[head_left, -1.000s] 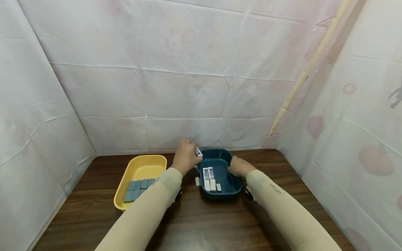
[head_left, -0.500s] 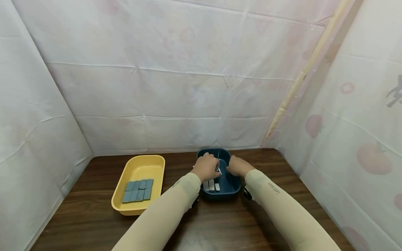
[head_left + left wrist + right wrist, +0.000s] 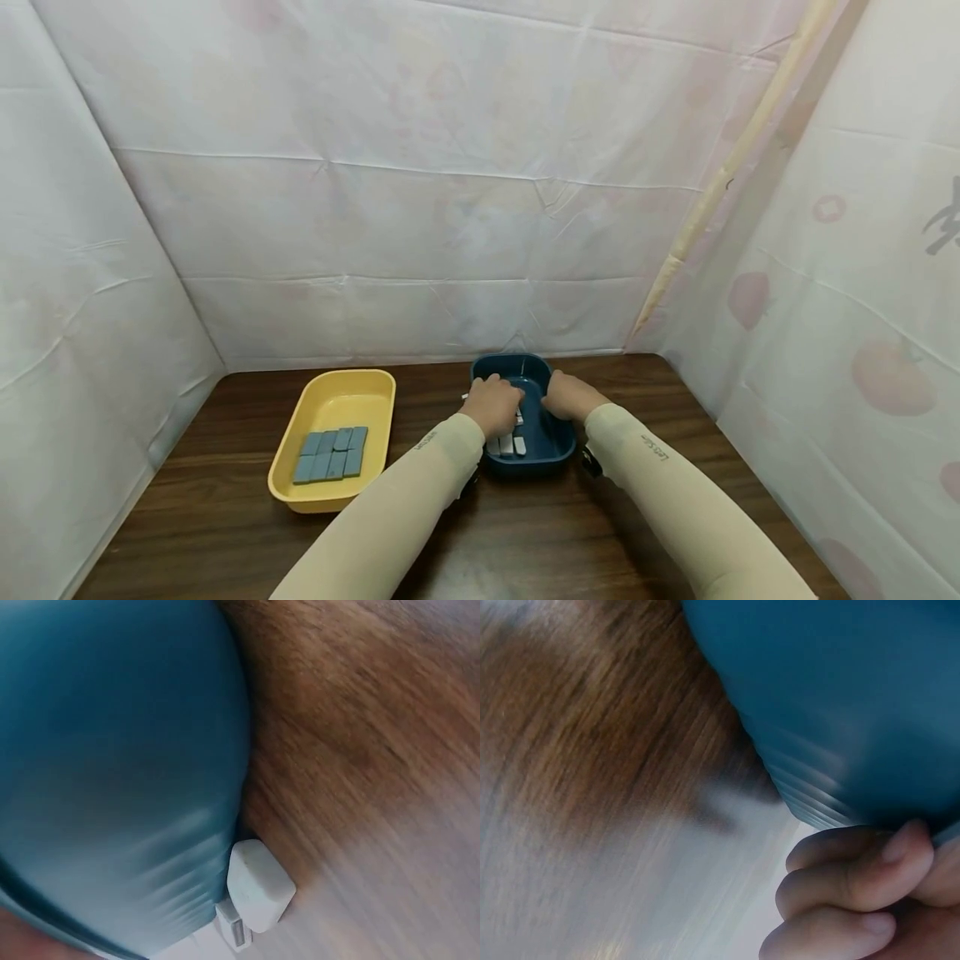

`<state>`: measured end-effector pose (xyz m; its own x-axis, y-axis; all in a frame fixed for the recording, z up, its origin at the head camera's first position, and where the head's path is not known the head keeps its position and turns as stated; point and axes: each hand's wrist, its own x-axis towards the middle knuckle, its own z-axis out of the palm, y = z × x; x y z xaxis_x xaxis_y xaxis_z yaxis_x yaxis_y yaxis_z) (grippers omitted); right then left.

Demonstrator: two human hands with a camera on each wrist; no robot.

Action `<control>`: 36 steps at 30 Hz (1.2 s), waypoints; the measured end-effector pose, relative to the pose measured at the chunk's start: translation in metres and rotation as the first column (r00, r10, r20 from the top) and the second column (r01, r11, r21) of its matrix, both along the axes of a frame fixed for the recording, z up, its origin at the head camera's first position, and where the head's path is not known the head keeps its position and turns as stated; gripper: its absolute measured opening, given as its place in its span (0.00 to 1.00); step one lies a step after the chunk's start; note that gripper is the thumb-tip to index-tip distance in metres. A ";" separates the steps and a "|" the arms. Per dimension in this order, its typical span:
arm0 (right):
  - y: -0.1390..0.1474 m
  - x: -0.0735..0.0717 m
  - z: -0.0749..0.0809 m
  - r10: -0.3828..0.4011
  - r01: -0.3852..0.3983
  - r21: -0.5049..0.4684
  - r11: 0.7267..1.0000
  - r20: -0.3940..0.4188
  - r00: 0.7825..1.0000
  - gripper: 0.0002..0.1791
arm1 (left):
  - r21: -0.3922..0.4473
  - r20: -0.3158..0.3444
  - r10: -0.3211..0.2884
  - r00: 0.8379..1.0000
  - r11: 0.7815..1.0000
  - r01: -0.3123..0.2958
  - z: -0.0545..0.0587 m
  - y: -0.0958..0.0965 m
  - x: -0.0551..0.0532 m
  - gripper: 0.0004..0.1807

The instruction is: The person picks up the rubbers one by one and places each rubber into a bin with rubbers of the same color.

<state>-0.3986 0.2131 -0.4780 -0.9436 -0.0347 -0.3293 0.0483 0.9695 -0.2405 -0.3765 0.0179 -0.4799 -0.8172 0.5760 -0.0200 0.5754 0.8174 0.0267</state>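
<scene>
My left hand (image 3: 492, 406) is down inside the dark blue tray (image 3: 555, 454), its curled fingers at a white eraser (image 3: 519, 419) by the tray's middle. The hand covers most of that eraser and others behind it. Nearer me in the tray lie white erasers, among them a small one (image 3: 520, 446). My right hand (image 3: 573, 397) grips the tray's right rim, its fingers (image 3: 840, 889) curled against the outer wall in the right wrist view. Another white eraser (image 3: 259, 885) rests on the table against the tray's left side.
A yellow tray (image 3: 330, 505) stands to the left, holding several grey-blue rectangular blocks (image 3: 330, 456) in two rows. Both trays sit on a dark wooden table (image 3: 525, 533). White patterned sheeting (image 3: 442, 225) hangs behind and on both sides.
My left hand has moved right and nearer me, carrying an eraser from above the blue tray's left rim down into the tray. The right hand has stayed on the rim.
</scene>
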 end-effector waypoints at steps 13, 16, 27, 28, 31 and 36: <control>-0.002 0.001 0.002 -0.003 0.003 0.000 1.000 -0.016 1.000 0.40 | 0.052 -0.011 -0.029 1.000 0.998 0.029 0.006 -0.017 -0.009 0.15; -0.001 0.002 0.001 -0.009 0.009 0.003 1.000 -0.024 1.000 0.41 | 0.079 -0.084 -0.011 0.996 0.997 0.017 0.014 -0.029 -0.009 0.16; 0.002 -0.004 -0.006 -0.032 0.032 -0.027 0.999 -0.016 0.999 0.38 | 0.237 0.051 0.142 0.989 0.960 -0.150 0.029 -0.074 -0.009 0.14; 0.002 -0.004 -0.006 -0.032 0.032 -0.023 0.999 -0.014 0.999 0.38 | 0.244 0.093 0.147 0.985 0.955 -0.166 0.029 -0.077 -0.008 0.12; 0.002 -0.003 -0.006 -0.025 0.025 -0.006 1.000 -0.018 1.000 0.40 | 0.275 0.209 0.154 0.966 0.938 -0.209 0.025 -0.085 -0.007 0.04; 0.001 -0.002 -0.006 -0.014 0.014 0.007 1.000 -0.024 1.000 0.40 | 0.275 0.294 0.145 0.945 0.934 -0.229 0.016 -0.089 -0.004 0.08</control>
<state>-0.4007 0.2144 -0.4840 -0.9514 -0.0191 -0.3072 0.0563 0.9705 -0.2346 -0.3806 -0.0707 -0.4644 -0.8992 0.4258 -0.1005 0.3501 0.8381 0.4183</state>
